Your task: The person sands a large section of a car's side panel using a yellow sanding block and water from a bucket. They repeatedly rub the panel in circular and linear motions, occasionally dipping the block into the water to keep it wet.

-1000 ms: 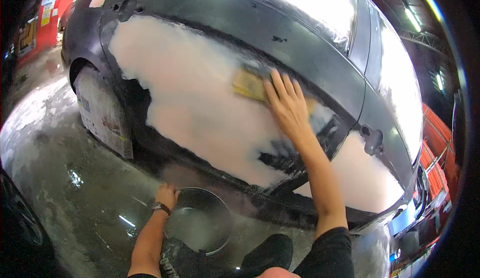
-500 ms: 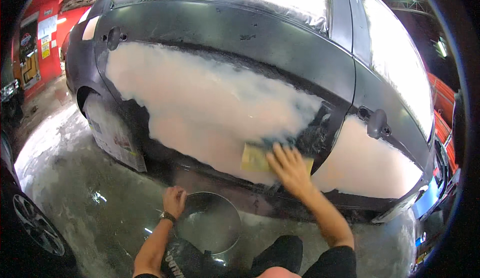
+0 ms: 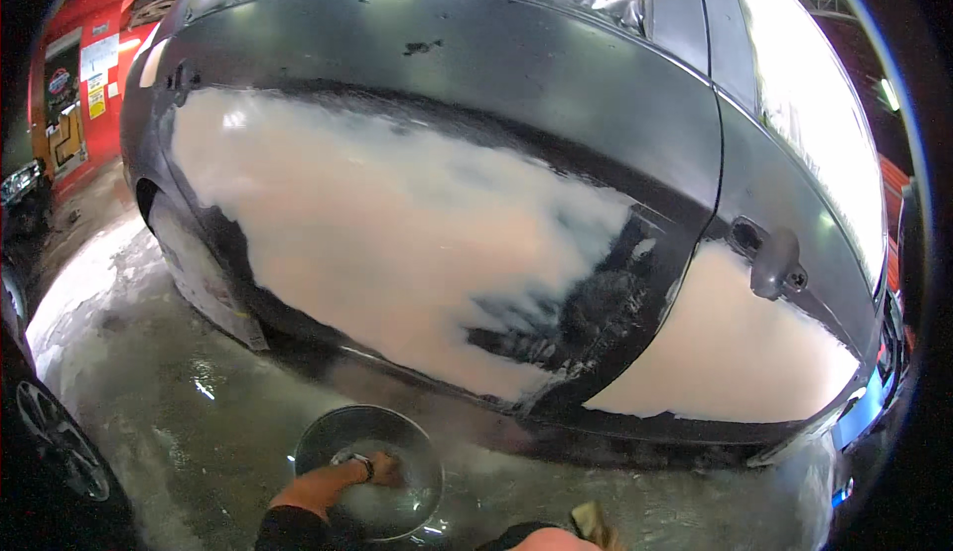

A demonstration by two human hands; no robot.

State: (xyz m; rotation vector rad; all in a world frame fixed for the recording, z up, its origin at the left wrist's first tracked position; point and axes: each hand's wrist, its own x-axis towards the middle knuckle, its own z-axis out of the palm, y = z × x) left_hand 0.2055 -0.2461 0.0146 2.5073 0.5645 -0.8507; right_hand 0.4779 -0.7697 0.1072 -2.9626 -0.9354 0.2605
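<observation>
The yellowish sanding pad (image 3: 588,525), blurred, is now off the filler-patched car door (image 3: 397,233) and right of the basin (image 3: 338,428), so rubbing appears paused; the left hand (image 3: 385,470) has dipped inside the basin; I cannot tell either hand's grip.

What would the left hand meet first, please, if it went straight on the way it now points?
Probably the right side of the round bucket's inner wall, since the left hand points rightward within the rim. Depth is unclear, so it might meet the bottom first.
</observation>
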